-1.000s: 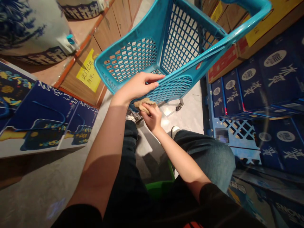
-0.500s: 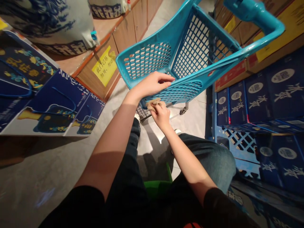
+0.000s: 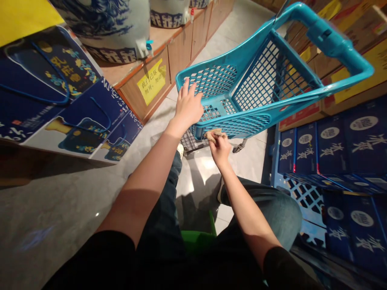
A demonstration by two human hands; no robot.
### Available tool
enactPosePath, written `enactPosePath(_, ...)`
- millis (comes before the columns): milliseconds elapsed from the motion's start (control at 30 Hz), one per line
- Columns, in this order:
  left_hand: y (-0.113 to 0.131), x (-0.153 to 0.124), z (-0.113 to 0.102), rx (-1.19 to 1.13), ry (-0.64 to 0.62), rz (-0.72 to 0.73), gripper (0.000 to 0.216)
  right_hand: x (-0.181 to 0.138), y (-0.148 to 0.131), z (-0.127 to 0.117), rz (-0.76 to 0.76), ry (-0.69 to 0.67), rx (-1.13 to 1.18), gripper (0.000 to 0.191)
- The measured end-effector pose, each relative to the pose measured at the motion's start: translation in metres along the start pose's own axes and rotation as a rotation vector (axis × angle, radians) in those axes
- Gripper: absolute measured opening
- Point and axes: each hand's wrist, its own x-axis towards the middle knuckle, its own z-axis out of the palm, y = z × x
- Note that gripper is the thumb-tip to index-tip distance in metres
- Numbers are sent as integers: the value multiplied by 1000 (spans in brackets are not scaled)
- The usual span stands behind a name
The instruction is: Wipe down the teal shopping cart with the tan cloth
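Note:
A turquoise plastic shopping cart basket (image 3: 250,80) stands tilted in front of me, its handle (image 3: 329,36) at the upper right. My left hand (image 3: 188,106) lies on the basket's near corner with its fingers stretched over the rim. My right hand (image 3: 220,146) is closed on a small tan cloth (image 3: 213,134), pressed against the underside of the basket's near edge. I sit on a green stool (image 3: 198,237), knees apart.
Blue gift bags (image 3: 81,121) lean at the left before a wooden cabinet (image 3: 169,60) with a yellow notice (image 3: 152,80) and blue-white ceramic jars (image 3: 115,24). Stacked blue cartons (image 3: 332,145) on a blue pallet (image 3: 299,189) fill the right. A cart wheel (image 3: 238,147) rests on the tiled floor.
My left hand moved from the basket's side wall up to its near corner, fingers now stretched over the rim. The right hand with the cloth stayed under the edge. The view tilted upward.

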Motion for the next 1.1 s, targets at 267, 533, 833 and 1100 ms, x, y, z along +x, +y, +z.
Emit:
enactPosePath(267,15,-3,2,78,-52,-12,54,-1,1,15,-78,18,-45,3)
enactPosePath(533,15,-1,0,127,-117,-1,50,6,-6,7,-165,216,-18,15)
enactPosePath(833,18,2,-6,203,-177,7,50,-11,-4,19,-46,66,-14,14)
enactPosePath(1100,21,4,-5,239,-202,-34,49,2,-10,9,-42,94,18,14)
